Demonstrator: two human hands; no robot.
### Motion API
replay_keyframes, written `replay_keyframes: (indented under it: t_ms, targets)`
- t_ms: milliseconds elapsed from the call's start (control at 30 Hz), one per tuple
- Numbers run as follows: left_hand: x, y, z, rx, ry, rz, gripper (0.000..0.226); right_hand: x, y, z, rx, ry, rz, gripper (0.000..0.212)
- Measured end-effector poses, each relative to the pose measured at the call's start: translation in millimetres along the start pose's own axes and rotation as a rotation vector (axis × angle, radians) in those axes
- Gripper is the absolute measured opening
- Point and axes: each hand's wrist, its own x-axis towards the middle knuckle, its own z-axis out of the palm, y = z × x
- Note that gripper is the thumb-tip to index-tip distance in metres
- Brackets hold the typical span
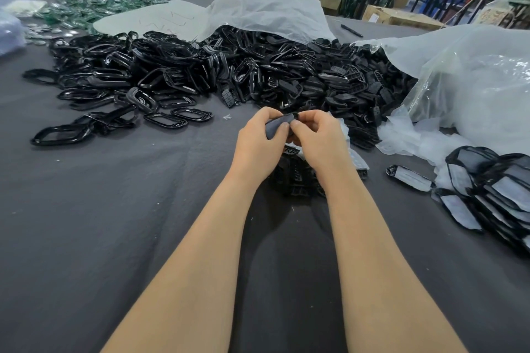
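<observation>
Surface: broad table draped in dark grey cloth (114, 223), in a workshop with trestle tables and cardboard boxes at the far side. Clock bearings are taken from the hands, 12 o'clock pointing away from the person.
Work item: small black plastic shell with a grey-blue face (275, 127), held clear of the cloth at the centre of the view, between both hands.
Left hand (258, 140): fingers curled round the lower end of the shell, thumb lying on the grey-blue face.
Right hand (315, 137): thumb and forefinger pinching the upper end of the shell, remaining fingers curled beneath.
6 o'clock, under the wrists: small cluster of black shells with button openings (295, 178), lying on the cloth.
10 o'clock: loose pile of glossy black oval plastic frames (114, 77).
1 o'clock: heap of black button-hole shells (329, 80), spilling from under a white plastic sack (258, 0).
2 o'clock: crumpled clear plastic bag (473, 74).
4 o'clock: overlapping stack of black-rimmed pieces with grey film faces (493, 189); one single piece (408, 178) lies just beside it.
11 o'clock, far: spread of green-and-silver parts (94, 6).
1 o'clock, far: black pen (351, 30) on the cloth.
</observation>
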Motion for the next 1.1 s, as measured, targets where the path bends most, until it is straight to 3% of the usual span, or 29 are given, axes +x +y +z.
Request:
replay_keyframes:
  t_ms: [167,333,600,933,1100]
  targets:
    - [1,-1,-1,0.022,0.034,0.007,0.014,0,-2,0,-0.029,0.024,-0.013,0.013]
    - [0,-1,0,-0.085,0.087,-0.048,0.018,-7,-6,1,-0.171,0.173,-0.215,0.009]
    - [2,-1,-1,-0.127,0.085,-0.099,0.01,-11,-4,14,-0.283,0.195,-0.369,0.016]
    - [0,-2,4,-0.02,0.11,-0.101,0.019,-7,-3,12,-0.212,0.068,-0.215,0.014]
    - [0,-2,2,0.011,0.103,-0.084,0.013,-10,-5,13,-0.239,0.108,-0.264,0.017]
